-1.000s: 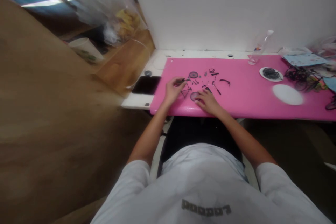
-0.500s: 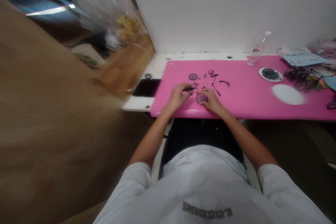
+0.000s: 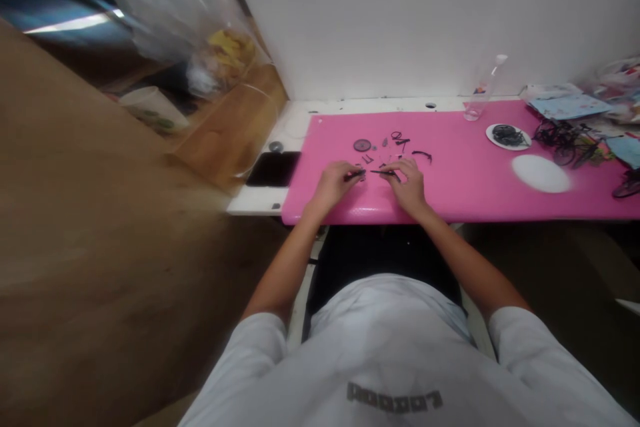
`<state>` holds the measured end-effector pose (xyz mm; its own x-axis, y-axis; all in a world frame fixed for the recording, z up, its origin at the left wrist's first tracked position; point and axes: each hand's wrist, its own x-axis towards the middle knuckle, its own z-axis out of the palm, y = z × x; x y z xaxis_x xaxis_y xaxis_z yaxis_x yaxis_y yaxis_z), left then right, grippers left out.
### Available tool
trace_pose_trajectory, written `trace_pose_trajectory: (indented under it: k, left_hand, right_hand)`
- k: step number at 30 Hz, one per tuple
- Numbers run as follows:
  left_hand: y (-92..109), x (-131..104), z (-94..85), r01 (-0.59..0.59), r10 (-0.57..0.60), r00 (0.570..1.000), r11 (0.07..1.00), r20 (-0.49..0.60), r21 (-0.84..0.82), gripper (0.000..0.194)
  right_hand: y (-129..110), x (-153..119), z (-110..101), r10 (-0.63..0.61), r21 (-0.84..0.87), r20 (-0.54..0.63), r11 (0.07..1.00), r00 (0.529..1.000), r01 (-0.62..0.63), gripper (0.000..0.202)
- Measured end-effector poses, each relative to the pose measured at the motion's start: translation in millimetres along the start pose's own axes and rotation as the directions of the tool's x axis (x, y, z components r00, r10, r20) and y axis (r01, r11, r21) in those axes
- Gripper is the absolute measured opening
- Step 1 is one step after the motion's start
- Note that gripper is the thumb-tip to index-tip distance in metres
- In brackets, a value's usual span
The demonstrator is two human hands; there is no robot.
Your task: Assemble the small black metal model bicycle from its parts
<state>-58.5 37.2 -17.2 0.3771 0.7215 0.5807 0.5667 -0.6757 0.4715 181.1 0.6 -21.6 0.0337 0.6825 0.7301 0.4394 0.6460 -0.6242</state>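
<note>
My left hand (image 3: 336, 181) pinches a small black part (image 3: 354, 175) just above the pink mat. Close by on the right, my right hand (image 3: 409, 185) is closed on a small dark wheel (image 3: 385, 173), seen nearly edge-on as a thin line. The tips of both held pieces point at each other with a narrow gap between. Another spoked wheel (image 3: 362, 145) lies flat beyond my left hand. Small black model bicycle parts lie scattered past my fingers, among them a frame-like piece (image 3: 401, 141) and a curved strip (image 3: 423, 155).
A pink mat (image 3: 460, 193) covers the table. Toward the right are a white plate of black parts (image 3: 508, 136), a white disc (image 3: 541, 173), a clear bottle (image 3: 480, 93) and several small black bicycles (image 3: 563, 143). A dark phone-like slab (image 3: 273, 169) lies left of the mat.
My right hand has lifted the wheel off the mat and turned it edge-on toward the left hand's part. The whole view has shifted slightly.
</note>
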Motion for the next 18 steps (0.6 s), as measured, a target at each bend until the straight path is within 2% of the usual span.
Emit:
trace_pose_trajectory:
  k: [3, 8, 12, 18]
  left_hand:
    - [-1, 0, 1.8, -0.021, 0.018, 0.998, 0.999, 0.052, 0.048, 0.012]
    - [1, -2, 2.8, -0.047, 0.038, 0.997, 0.990, 0.069, 0.130, 0.013]
    - [7, -3, 4.5, -0.072, 0.055, 0.994, 0.978, 0.092, 0.196, 0.015]
    - [16, -3, 5.1, -0.123, 0.092, 0.988, 0.958, 0.127, 0.258, 0.019]
  right_hand:
    - [-13, 2, -2, -0.058, 0.041, 0.021, 0.998, 0.998, 0.057, 0.010]
    - [-23, 1, -2, -0.161, 0.087, 0.126, 0.985, 0.979, 0.151, 0.014]
    - [-20, -2, 0, -0.145, 0.064, 0.162, 0.989, 0.976, 0.137, 0.014]
    - [-17, -3, -1, -0.119, 0.090, 0.135, 0.990, 0.984, 0.108, 0.010]
